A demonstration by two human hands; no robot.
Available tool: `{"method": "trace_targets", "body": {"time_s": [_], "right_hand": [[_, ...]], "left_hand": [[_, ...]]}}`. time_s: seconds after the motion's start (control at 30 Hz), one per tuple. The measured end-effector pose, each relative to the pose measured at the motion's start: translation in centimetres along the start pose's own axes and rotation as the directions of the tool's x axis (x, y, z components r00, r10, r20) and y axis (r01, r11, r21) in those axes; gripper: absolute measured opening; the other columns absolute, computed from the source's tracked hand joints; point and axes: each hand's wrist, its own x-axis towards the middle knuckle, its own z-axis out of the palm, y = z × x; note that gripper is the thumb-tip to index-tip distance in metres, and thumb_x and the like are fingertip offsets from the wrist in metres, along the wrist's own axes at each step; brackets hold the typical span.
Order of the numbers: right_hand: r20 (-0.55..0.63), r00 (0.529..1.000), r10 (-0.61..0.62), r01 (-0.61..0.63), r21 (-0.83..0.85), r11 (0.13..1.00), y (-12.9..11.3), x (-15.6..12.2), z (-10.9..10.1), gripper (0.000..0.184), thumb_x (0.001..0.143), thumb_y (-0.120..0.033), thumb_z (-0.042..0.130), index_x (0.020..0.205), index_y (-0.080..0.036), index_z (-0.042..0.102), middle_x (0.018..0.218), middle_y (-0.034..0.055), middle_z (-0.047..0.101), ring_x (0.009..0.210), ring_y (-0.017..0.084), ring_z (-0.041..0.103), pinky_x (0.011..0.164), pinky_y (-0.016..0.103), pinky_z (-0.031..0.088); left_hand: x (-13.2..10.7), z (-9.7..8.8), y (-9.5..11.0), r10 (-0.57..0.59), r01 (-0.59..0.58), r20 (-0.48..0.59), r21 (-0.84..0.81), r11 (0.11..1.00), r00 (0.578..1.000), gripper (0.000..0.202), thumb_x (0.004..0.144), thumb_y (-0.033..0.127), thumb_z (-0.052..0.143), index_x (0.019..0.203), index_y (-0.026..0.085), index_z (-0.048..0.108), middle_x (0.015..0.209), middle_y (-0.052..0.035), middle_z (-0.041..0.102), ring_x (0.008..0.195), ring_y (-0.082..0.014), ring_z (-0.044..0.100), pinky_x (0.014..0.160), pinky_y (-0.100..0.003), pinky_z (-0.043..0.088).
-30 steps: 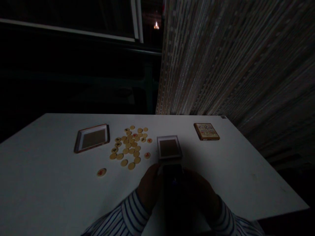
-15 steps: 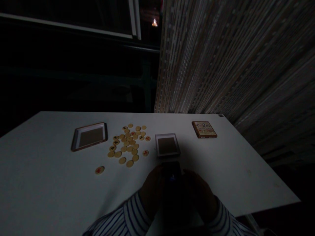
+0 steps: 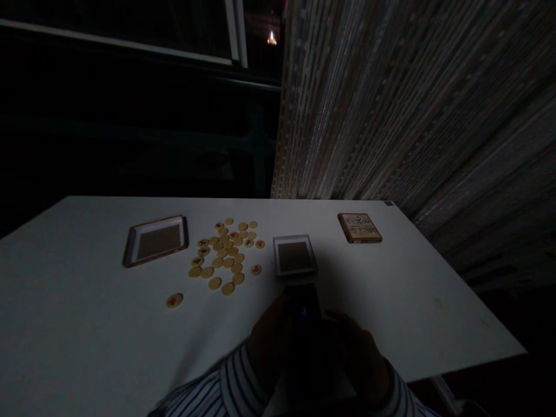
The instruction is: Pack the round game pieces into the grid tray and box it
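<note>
The scene is very dim. My left hand (image 3: 271, 341) and my right hand (image 3: 358, 353) are both wrapped round a dark, phone-like object (image 3: 306, 315) held upright over the near edge of the white table (image 3: 87, 336). Striped sleeves cover both wrists. Just beyond the dark object sits a small white open box (image 3: 294, 256) with a brown inside. To its left lie several round tan game pieces (image 3: 226, 255) with red or black marks, and one piece (image 3: 174, 300) lies apart, nearer to me.
A red-rimmed open box half (image 3: 155, 241) sits at the left of the pieces. A printed square box lid (image 3: 359, 227) lies at the far right. A striped textured wall (image 3: 412, 104) rises behind the table; the left background is dark.
The view has shifted slightly, so the table things sit a little further left and higher. My hands and the dark object have sunk a little lower in the picture, still held together.
</note>
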Motion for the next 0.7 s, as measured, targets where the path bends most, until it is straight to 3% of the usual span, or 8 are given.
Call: {"method": "trace_targets", "body": {"time_s": [0.1,0.37,0.7], "right_hand": [[0.033,0.998,-0.045,0.044,0.029,0.999,-0.2,0.0,-0.1,0.036,0.087,-0.041,0.038,0.111,-0.025,0.059,0.099,0.0064,0.068,0.089,0.021,0.064,0.076,0.032,0.054],[-0.024,1.0,0.019,-0.018,0.036,0.999,1.0,-0.6,0.6,0.042,0.087,-0.042,0.038,0.118,-0.019,0.052,0.108,0.0097,0.064,0.099,0.023,0.06,0.084,0.038,0.051],[-0.068,0.996,0.057,-0.048,0.117,0.992,1.6,-0.6,1.2,0.041,0.085,-0.041,0.042,0.118,-0.019,0.051,0.104,0.0099,0.066,0.095,0.023,0.062,0.08,0.035,0.054]], "left_hand": [[0.0,0.0,0.0,0.011,-0.011,-0.007,0.01,1.0,1.0,0.039,0.083,0.03,0.037,0.116,0.016,0.053,0.117,-0.0093,0.06,0.109,-0.0192,0.055,0.094,-0.034,0.045],[0.7,-0.9,0.7,0.002,-0.004,0.03,0.048,0.999,1.0,0.04,0.084,0.03,0.034,0.115,0.014,0.054,0.112,-0.0096,0.062,0.105,-0.0189,0.057,0.093,-0.034,0.046],[0.4,-1.0,1.2,-0.008,0.006,0.053,0.037,0.999,0.999,0.04,0.085,0.03,0.032,0.117,0.014,0.052,0.115,-0.0092,0.061,0.107,-0.0185,0.056,0.094,-0.035,0.045]]}}
